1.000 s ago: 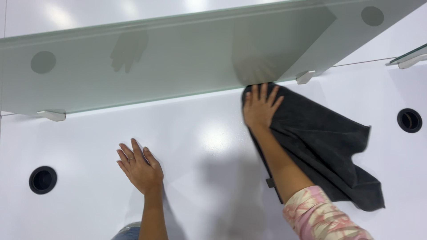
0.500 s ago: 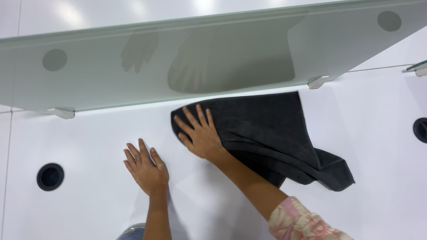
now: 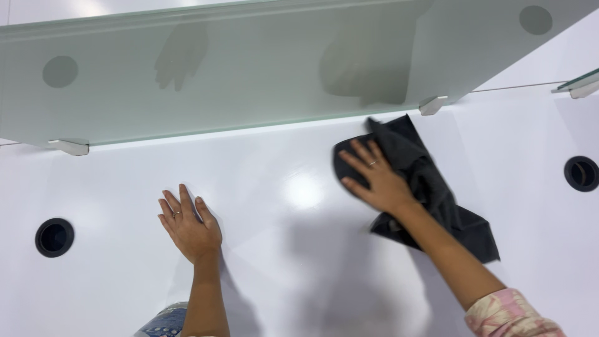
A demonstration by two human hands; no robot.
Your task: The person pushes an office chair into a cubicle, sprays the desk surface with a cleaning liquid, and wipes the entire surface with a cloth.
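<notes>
White desk (image 3: pixel 299 281) fills the view, frosted glass shelf (image 3: pixel 249 75) above it on small brackets. Dark grey cloth (image 3: pixel 430 181) lies crumpled on the desk, right of centre, just below the shelf edge. Right hand (image 3: pixel 377 181) flat on the cloth — fingers spread, not gripping. Left hand (image 3: pixel 190 224) flat on bare desk — open, well apart from the cloth.

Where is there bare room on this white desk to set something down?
Bare white desk lies between the left hand and the right hand. It is crowded where the right hand presses the dark cloth near the glass panel.
</notes>
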